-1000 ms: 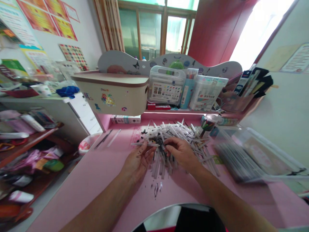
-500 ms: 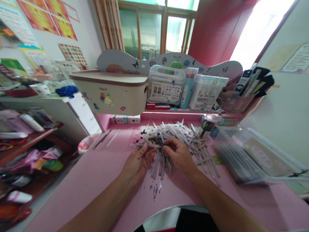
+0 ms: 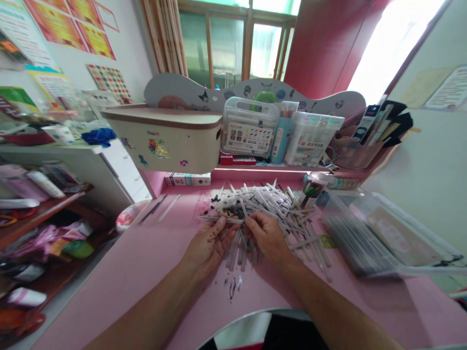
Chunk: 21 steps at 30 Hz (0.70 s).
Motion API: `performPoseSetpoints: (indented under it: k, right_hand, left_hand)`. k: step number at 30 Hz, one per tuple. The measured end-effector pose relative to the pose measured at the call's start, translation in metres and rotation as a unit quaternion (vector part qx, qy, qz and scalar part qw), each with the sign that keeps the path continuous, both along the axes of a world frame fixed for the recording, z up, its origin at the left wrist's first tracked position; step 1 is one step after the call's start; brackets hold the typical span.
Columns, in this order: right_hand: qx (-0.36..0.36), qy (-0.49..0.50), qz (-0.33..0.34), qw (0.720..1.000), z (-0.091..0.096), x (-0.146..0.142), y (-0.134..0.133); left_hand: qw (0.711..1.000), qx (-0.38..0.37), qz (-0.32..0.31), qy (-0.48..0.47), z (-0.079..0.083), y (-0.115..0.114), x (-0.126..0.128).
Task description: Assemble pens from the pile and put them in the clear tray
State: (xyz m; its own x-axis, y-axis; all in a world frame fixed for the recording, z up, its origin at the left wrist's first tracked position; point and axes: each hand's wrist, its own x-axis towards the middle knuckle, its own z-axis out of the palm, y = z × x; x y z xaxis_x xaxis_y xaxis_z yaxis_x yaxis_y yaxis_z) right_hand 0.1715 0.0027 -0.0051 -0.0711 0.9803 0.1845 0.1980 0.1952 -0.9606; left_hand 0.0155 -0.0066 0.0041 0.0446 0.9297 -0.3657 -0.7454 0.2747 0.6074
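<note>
A heap of white pen barrels [image 3: 272, 206] with small black caps lies on the pink desk [image 3: 153, 253]. My left hand [image 3: 207, 243] is closed round one thin white pen barrel [image 3: 215, 219] that points left. My right hand [image 3: 266, 236] rests on the heap beside it, fingers pinched together at the barrel's right end; what they pinch is too small to name. Loose black bits [image 3: 233, 284] lie on the desk below my hands.
A clear plastic box [image 3: 383, 238] of dark pens stands at the right. A cream bin [image 3: 164, 138], marker cases [image 3: 250, 129] and a pen cup [image 3: 312, 187] sit behind the heap. Two thin rods [image 3: 160, 208] lie at left. Cluttered shelves [image 3: 40, 209] stand far left.
My right hand has slid left across the heap until its fingertips meet the barrel in my left hand. The left hand has barely shifted.
</note>
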Motion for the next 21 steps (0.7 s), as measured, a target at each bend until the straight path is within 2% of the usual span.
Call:
performPoseSetpoints:
  k: [6, 13, 21]
  right_hand:
    - [0.034, -0.01, 0.013, 0.999, -0.003, 0.0034, -0.0041]
    - [0.174, -0.084, -0.015, 0.981, -0.0016, -0.0003, -0.0008]
    - [0.176, -0.084, -0.008, 0.981, -0.0041, 0.0013, -0.0012]
  left_hand:
    - [1.0, 0.01, -0.01, -0.006, 0.0026, -0.0001, -0.0037]
    - [0.999, 0.034, -0.02, 0.002, -0.0026, 0.0037, -0.0083]
    - [0.998, 0.047, -0.022, 0.021, -0.006, 0.0035, -0.0086]
